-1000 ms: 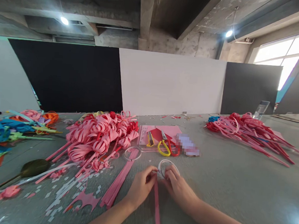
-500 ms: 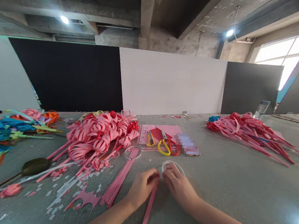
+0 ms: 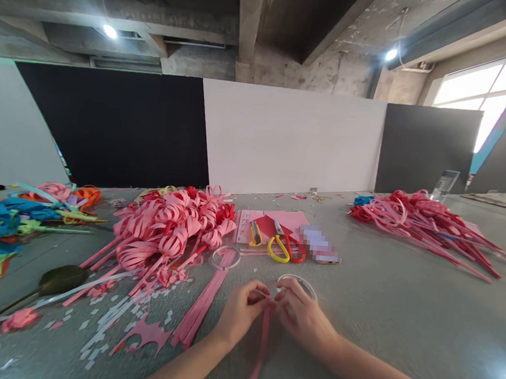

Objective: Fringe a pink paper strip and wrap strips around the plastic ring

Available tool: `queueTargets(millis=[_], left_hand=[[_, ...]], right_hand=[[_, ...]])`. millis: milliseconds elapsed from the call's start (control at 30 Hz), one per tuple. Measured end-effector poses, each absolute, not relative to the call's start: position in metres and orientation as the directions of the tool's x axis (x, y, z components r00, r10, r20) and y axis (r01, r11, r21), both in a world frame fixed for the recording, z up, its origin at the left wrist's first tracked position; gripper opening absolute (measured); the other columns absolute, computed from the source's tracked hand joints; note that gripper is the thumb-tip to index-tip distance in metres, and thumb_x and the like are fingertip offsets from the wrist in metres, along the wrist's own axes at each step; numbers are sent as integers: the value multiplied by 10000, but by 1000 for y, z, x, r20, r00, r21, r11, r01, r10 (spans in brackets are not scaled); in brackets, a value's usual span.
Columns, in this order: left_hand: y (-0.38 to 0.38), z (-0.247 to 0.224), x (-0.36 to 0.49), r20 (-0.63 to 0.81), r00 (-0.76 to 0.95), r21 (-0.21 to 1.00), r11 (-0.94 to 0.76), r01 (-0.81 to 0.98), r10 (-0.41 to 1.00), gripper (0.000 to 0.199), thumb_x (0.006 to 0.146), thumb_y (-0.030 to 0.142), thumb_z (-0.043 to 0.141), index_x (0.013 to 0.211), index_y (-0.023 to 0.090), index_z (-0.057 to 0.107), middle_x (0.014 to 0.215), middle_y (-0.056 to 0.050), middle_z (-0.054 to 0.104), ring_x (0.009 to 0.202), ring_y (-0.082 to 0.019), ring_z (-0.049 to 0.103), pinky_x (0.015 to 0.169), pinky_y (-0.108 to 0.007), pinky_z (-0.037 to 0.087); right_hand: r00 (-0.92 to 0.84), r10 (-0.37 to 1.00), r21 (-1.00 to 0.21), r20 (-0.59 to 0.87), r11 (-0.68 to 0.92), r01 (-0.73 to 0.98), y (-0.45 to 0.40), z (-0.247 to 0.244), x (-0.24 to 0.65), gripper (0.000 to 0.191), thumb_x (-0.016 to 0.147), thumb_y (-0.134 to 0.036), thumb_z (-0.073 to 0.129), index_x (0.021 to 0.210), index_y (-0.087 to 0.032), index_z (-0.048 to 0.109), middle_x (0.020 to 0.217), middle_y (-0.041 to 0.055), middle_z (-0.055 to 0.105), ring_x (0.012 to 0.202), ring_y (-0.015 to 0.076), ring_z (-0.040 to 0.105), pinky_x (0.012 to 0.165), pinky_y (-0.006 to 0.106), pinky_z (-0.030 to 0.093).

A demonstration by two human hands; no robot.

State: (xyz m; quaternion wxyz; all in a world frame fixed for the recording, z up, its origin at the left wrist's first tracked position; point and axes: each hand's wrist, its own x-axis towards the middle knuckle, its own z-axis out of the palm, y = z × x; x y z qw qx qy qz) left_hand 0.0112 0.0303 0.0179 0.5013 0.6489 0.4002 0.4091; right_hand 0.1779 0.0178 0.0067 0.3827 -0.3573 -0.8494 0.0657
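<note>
A long pink paper strip (image 3: 262, 348) hangs down toward the near edge of view from between my hands. My left hand (image 3: 242, 308) pinches its upper end between thumb and forefinger. Close beside it, my right hand (image 3: 302, 313) has its fingers bent together at the same end of the strip; its fingertips partly hide what they grip. Just behind the right hand lies a white tape roll (image 3: 310, 287), partly covered by the fingers. Left of my hands, a bundle of pink strips (image 3: 202, 308) lies flat, with another clear tape roll (image 3: 225, 258) over its far end.
Scissors (image 3: 279, 244), a yellow cutter (image 3: 255, 234) and a phone (image 3: 320, 244) lie on or beside pink paper sheets (image 3: 297, 217). Pink paper flowers (image 3: 166, 229) are heaped at left, more paper flowers (image 3: 425, 232) at right. White scraps and a leaf (image 3: 62, 280) lie at front left.
My hands have come closer together at the strip's upper end. The strip now hangs in a slight curve, where before it was straighter.
</note>
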Motion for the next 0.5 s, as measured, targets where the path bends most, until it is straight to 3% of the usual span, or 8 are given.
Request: queueTargets(millis=[100, 500], left_hand=[[29, 18, 12, 109, 318, 985, -145, 90, 942, 183, 696, 310, 605, 732, 168, 497, 579, 19, 592, 590, -154, 581, 556, -235, 419], [28, 15, 13, 121, 358, 956, -206, 210, 926, 119, 695, 267, 566, 705, 174, 493, 550, 36, 547, 554, -139, 541, 517, -217, 399]], right_hand=[[-434, 682, -384, 589, 709, 592, 17, 14, 177, 149, 791, -75, 365, 797, -185, 466, 916, 68, 499, 841, 162, 512, 728, 317, 433], [-422, 749, -428, 510, 647, 632, 23, 21, 180, 96, 782, -123, 476, 736, -207, 481, 755, 0, 527, 808, 156, 478, 779, 336, 366]])
